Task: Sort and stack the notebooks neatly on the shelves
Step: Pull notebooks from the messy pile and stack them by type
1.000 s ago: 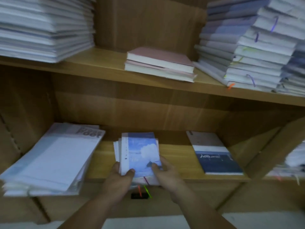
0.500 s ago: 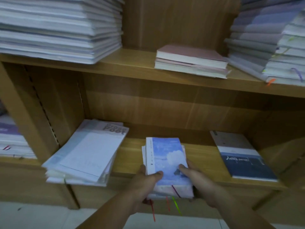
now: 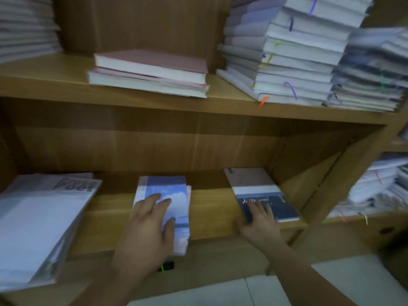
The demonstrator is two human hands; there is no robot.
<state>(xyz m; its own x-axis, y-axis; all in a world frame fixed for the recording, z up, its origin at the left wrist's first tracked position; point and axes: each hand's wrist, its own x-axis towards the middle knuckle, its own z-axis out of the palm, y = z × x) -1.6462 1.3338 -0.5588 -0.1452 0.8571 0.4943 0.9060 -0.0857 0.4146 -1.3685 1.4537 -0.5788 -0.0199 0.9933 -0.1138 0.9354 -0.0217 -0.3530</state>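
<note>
Under our left hand [image 3: 152, 221], pressed flat: blue stack [image 3: 167, 186]; right hand [image 3: 259, 224] spread flat on navy notebook [image 3: 287, 206], gripping nothing; mid-sort, we reckon; next needs a grip there.

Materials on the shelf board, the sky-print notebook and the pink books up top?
Shelf board: wood or wood-look laminate, smooth, slight sheen; grain streaks show.
Sky-print notebook: paper, probably a printed card cover; finish lost in blur.
Pink books: thick paper blocks, soft matte-looking pink covers; no glare.
</note>
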